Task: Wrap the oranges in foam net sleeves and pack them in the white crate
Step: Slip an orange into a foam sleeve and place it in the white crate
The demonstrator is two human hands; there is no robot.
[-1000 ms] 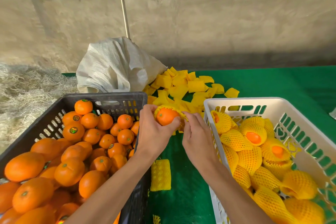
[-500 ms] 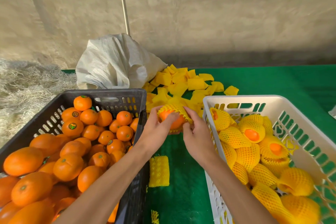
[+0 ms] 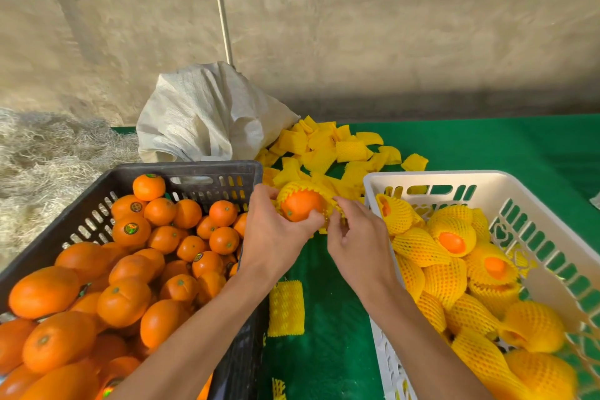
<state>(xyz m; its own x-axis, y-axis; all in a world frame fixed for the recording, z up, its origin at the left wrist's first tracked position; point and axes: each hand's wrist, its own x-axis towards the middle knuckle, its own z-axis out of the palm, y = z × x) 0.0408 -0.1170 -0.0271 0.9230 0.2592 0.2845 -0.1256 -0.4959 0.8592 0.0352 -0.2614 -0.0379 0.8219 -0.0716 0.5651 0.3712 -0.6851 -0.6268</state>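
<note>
Two hands [image 3: 315,234] gripping half-sleeved orange [image 3: 300,204], between both crates

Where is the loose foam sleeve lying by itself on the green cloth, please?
In the head view, the single foam sleeve lies low and centre on the green cloth, between the black crate and the white crate, under the left forearm.

glossy oranges [image 3: 123,302], foam sleeves [image 3: 350,151] (netted), plastic crate [image 3: 435,177]
</note>
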